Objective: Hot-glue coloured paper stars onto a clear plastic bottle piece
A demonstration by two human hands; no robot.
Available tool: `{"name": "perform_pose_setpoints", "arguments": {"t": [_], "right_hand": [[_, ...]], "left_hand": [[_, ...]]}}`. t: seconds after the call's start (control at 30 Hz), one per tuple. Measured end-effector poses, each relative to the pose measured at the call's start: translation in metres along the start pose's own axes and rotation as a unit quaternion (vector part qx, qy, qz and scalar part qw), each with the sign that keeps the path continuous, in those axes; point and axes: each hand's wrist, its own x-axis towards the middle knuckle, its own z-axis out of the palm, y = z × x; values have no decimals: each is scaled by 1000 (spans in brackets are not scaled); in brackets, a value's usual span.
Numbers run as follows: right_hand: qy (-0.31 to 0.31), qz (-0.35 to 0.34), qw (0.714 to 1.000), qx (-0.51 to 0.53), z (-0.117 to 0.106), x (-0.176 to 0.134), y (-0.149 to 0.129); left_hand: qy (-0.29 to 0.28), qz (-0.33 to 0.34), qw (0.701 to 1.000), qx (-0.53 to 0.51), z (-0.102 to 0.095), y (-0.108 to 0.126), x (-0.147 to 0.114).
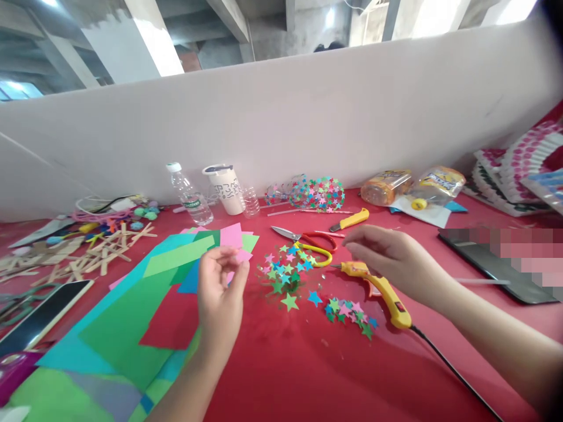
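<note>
My left hand (222, 293) is closed, pinching a small pink paper star (244, 256) between thumb and fingers, partly hidden by them. To the right, my right hand (391, 258) hovers with loosely curved fingers just above a yellow hot glue gun (389, 296), and nothing shows in it. Between the hands lies a loose pile of colourful paper stars (285, 272), with a smaller cluster of stars (349, 310) nearer me. Scissors (308, 241) with red and yellow handles rest behind the pile, blades half apart. A yellow utility knife (350, 220) lies beyond them.
Coloured paper sheets (127, 328) spread at left, beside a phone (46, 313) and wooden sticks (103, 252). A water bottle (190, 196), a white cup (224, 190) and a star-covered bottle (316, 193) line the white wall (281, 117). A dark tablet-like slab (484, 264) lies right.
</note>
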Motion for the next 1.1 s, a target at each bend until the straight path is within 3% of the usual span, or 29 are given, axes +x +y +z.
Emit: {"name": "perform_pose_setpoints", "arguments": {"t": [0.07,0.13,0.27,0.37,0.53,0.8,1.0,1.1], "right_hand": [[-33,-39,997,-50,-1,-10,7],[-61,-79,991,-93,4,-23,16],[-94,-165,966,-178,29,-46,31],[-86,-203,948,-231,47,-54,38],[-58,-244,929,-272,58,-53,45],[-35,-273,921,-276,58,-51,43],[9,-243,938,-247,49,-51,42],[26,-258,945,-198,43,-57,32]], "left_hand": [[-37,74,996,43,1,26,-11],[-109,137,981,82,4,48,-27],[-344,240,895,150,22,68,-65],[-497,165,836,160,43,56,-90],[-491,90,850,170,56,27,-110],[-497,-134,848,125,45,25,-100],[-458,-302,836,-7,48,21,-98],[-440,-367,815,-85,48,20,-97]]}}
